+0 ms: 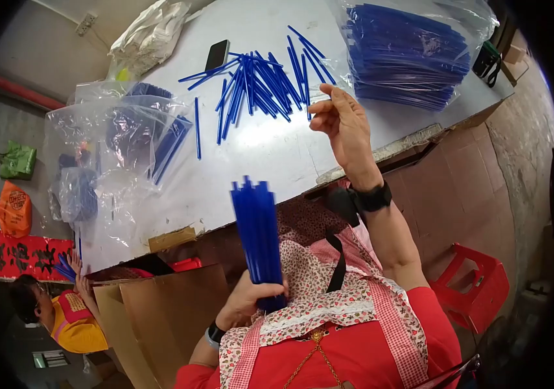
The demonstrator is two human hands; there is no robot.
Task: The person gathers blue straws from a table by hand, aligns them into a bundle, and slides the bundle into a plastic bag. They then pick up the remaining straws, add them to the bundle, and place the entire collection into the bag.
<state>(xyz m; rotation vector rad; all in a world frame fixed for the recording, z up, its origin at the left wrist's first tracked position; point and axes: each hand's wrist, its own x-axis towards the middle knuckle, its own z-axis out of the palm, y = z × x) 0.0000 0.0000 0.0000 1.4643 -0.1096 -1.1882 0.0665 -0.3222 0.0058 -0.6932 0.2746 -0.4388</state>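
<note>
One bundle of blue tubes (255,227), one smartphone (216,56), one red stool (496,288), two tote bags (15,211); loose blue tubes (249,84) overlap too much to count.

Workshop, one. Shown by: white table (290,162), near edge worn; bulk blue tubes (413,65) in clear bags (124,123) toward left and right edges; cardboard carton (160,318) below near edge; co-worker (72,321) handling tubes by near left corner.

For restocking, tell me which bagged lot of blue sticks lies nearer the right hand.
The large lot on the right of the table, near the right hand; the other bagged sticks lie far left.
</note>
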